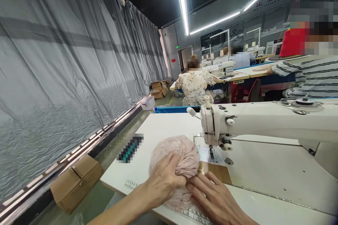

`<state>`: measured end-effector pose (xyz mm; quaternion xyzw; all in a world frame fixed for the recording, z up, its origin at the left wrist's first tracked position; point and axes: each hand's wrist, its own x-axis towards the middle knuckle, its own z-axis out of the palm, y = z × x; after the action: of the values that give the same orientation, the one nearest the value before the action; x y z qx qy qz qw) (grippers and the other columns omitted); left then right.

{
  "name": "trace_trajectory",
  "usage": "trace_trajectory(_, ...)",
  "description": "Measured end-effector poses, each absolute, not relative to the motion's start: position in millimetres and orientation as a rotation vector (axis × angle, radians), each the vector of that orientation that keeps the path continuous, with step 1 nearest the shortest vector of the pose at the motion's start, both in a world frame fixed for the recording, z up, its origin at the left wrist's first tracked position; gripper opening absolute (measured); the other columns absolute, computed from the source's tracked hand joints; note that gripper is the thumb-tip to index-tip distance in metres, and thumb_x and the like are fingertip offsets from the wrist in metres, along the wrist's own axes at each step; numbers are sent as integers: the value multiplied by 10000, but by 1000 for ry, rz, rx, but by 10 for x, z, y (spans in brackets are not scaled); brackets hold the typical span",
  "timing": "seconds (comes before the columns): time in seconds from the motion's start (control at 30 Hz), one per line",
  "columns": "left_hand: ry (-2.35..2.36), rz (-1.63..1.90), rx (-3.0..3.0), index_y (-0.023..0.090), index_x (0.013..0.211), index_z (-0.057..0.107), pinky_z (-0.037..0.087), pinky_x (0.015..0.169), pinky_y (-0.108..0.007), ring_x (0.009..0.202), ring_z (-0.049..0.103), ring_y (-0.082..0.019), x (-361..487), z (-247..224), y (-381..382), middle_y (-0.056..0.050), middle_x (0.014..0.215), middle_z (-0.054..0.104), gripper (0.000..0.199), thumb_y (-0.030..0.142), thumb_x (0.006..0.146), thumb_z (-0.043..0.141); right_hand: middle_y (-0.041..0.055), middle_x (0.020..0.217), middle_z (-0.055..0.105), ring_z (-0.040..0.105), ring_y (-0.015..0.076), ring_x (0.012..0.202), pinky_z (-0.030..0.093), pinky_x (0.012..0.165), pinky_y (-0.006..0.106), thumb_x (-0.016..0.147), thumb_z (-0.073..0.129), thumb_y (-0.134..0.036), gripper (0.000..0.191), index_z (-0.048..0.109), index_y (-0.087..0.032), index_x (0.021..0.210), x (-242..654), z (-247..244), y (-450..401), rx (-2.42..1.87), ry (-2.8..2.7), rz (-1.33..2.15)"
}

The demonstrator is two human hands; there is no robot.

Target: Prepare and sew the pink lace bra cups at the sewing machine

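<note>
A round, puffy piece of pale pink gathered fabric [169, 147] lies on the white sewing table, left of the needle area of the sewing machine [266, 121]. My left hand [163, 179] is closed on the fabric's gathers, thumb and fingers pinching them from above. At the near right edge of the cloth, my right hand [211, 197] has its bent fingers pressed on the fabric, the fingertips partly hidden by its folds. The cloth is apart from the presser foot [212, 153].
A pixelated dark object [129, 148] sits on the table's left side. Ruler markings [194, 214] run along the front edge. Cardboard boxes [75, 182] stand on the floor by the grey curtain [66, 59]. Ahead, a person in a floral top [196, 82] and others sit at machines.
</note>
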<state>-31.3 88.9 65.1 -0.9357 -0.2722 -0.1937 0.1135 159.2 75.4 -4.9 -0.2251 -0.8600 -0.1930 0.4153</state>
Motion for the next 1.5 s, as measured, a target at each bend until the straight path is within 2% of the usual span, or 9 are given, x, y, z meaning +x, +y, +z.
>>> trace_trajectory(0.07,-821,-515,-2782,162,650,593,316,612,-280,796,449,-191,-321,671,872,-49,848,439,333,64,892,386,53,810,631,516,170,702,313,653,338,980,257,-78,342,586,-132,904,1582,-62,760,-579,-2165,-483)
trace_trajectory(0.13,-874,-492,-2819,187,783,658,335,620,-279,823,468,-200,-331,692,857,-54,863,453,333,44,891,377,51,790,619,508,170,700,310,658,338,988,227,-87,378,579,-138,860,1578,-50,759,-582,-2163,-472)
trace_trajectory(0.3,-968,-501,-2916,218,950,691,388,657,-275,856,499,-207,-367,765,858,-64,890,475,381,8,857,387,34,716,551,453,173,650,268,614,327,989,228,-107,370,548,-154,808,1585,13,760,-635,-2146,-400)
trace_trajectory(0.5,-1022,-484,-2969,199,927,711,416,688,-277,868,515,-209,-396,850,925,-66,871,491,386,-17,814,411,35,724,517,434,178,683,281,627,320,910,366,-55,230,514,-169,775,1567,75,772,-685,-2108,-328)
trace_trajectory(0.9,-1045,-523,-2978,188,947,657,440,712,-280,900,514,-211,-462,804,887,-60,904,492,422,-50,671,443,34,712,507,433,186,673,288,639,317,923,309,-56,282,516,-183,779,1493,90,824,-725,-2048,-357)
trace_trajectory(1.07,-1033,-609,-2983,182,974,643,441,711,-291,874,520,-206,-464,829,880,-64,909,491,358,11,714,466,25,709,512,425,187,680,266,660,318,941,316,-76,272,523,-178,796,1454,132,861,-729,-2014,-376)
trace_trajectory(1.2,-1086,-687,-2981,173,952,624,454,775,-335,914,518,-223,-452,802,833,-64,938,497,219,137,739,592,23,707,515,428,184,679,251,665,320,958,311,-100,286,516,-180,776,1442,159,870,-738,-2005,-373)
trace_trajectory(1.37,-1071,-754,-2815,164,881,583,460,699,-339,865,514,-231,-403,594,878,-62,946,524,325,319,679,786,15,678,506,435,180,657,255,656,313,962,307,-116,287,510,-181,770,1442,175,904,-709,-1973,-399)
trace_trajectory(1.5,-992,-922,-2624,169,806,542,425,644,-304,793,506,-202,-349,497,933,-53,865,513,90,228,858,585,18,690,518,446,182,660,269,649,318,948,324,-83,266,518,-181,795,1446,209,900,-725,-1962,-407)
